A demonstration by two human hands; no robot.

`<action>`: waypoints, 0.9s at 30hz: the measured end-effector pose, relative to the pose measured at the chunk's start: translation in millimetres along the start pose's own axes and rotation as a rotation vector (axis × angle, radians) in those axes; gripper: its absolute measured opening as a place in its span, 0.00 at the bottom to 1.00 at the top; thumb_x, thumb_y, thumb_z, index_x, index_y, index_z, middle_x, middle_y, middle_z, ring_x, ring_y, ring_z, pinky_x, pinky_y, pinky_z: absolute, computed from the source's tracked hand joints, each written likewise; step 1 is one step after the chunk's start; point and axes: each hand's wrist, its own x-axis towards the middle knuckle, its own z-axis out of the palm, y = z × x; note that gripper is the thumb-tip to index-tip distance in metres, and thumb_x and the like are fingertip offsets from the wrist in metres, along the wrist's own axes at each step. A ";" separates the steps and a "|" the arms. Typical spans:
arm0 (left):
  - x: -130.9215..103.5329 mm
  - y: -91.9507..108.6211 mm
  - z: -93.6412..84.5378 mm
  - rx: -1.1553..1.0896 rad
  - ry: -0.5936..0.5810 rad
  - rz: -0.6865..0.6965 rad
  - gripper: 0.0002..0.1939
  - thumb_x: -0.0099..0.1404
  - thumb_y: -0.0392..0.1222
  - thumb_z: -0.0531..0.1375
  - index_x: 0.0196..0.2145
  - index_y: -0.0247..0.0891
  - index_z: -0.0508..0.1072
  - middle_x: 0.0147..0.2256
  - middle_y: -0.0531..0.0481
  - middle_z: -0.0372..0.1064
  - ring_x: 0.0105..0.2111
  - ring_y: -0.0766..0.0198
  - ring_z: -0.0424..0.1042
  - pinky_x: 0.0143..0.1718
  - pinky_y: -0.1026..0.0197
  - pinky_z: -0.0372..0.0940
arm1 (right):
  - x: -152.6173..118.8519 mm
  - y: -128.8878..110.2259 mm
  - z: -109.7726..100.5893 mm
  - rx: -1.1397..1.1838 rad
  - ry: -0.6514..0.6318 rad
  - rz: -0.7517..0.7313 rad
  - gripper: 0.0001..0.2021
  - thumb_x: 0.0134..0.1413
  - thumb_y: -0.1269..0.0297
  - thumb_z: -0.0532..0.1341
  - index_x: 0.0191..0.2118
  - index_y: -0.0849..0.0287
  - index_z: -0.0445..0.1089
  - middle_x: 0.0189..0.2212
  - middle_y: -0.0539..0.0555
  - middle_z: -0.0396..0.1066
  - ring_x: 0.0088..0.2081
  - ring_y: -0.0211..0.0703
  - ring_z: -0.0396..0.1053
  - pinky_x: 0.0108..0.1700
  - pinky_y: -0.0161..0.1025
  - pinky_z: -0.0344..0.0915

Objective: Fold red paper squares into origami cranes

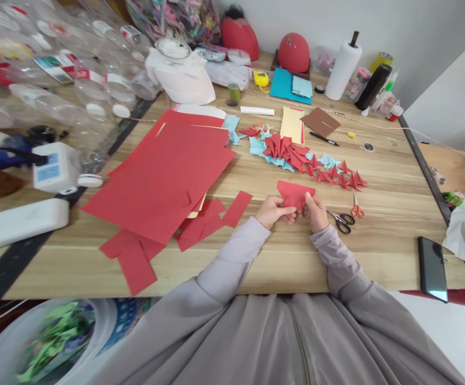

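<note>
A small piece of red paper is held between both hands above the table, its upper edge toward the back. My left hand grips its lower left side, thumb laid across the front. On the right side my right hand pinches it between thumb and fingers. Just beyond lies a cluster of folded red paper pieces with light blue ones among them. Black-handled scissors and small orange-handled scissors rest beside my right hand. Cut red strips lie to the left.
Large red sheets are stacked at left. Plastic bottles crowd the far left, near a white power adapter. A phone lies at the right front edge. A bin with green scraps stands below. A pen lies farther back.
</note>
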 end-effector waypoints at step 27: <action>1.5 -0.6 -5.1 -0.110 -0.129 -0.003 0.15 0.44 0.43 0.70 0.22 0.28 0.72 0.20 0.48 0.71 0.18 0.68 0.69 0.20 0.67 0.65 | -1.9 -1.0 2.3 0.097 -0.167 0.026 0.22 0.42 0.44 0.63 0.17 0.59 0.62 0.13 0.47 0.64 0.14 0.31 0.59 0.17 0.32 0.52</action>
